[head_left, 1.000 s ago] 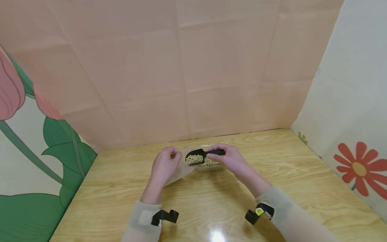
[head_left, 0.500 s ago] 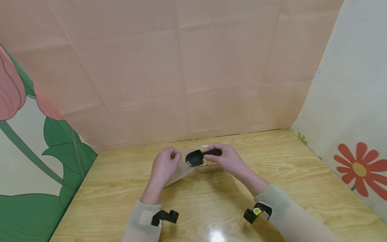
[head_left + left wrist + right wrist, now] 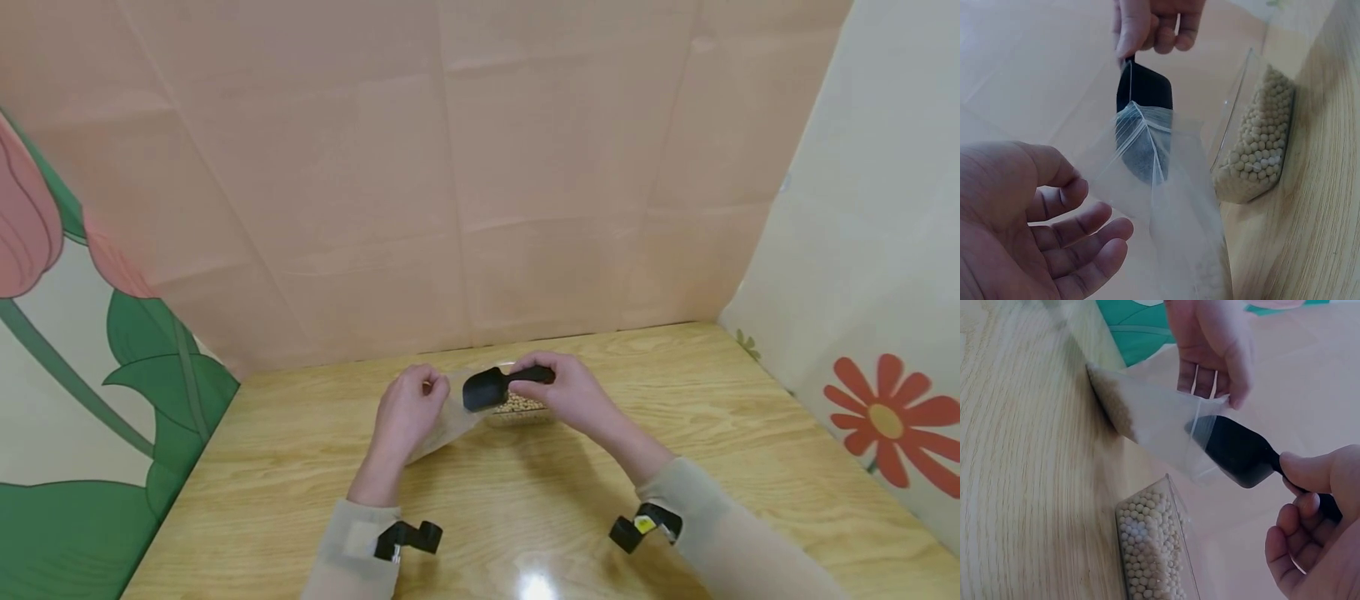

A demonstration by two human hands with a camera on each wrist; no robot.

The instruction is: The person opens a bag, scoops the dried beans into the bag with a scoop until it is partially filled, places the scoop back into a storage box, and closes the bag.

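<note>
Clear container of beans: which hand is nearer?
Right. In the head view, the right hand, gripping the black scoop, overlaps the right end of the clear container; the left hand is farther left, pinching the plastic bag.

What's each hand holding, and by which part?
Right hand: the scoop, by its handle. Left hand: the bag, pinched by one edge at its mouth.

Pale tones, one black scoop

Beans cream-beige; bag translucent, whitish; box clear. Tabletop shows light yellow-brown wood grain. Backdrop plain peach-pink. Sleeves pale beige, wrist mounts black; right one carries yellow patch. Left wall off-white, pink tulip, green leaves. Right wall greyish white, red-orange, yellow-centred flower.
</note>
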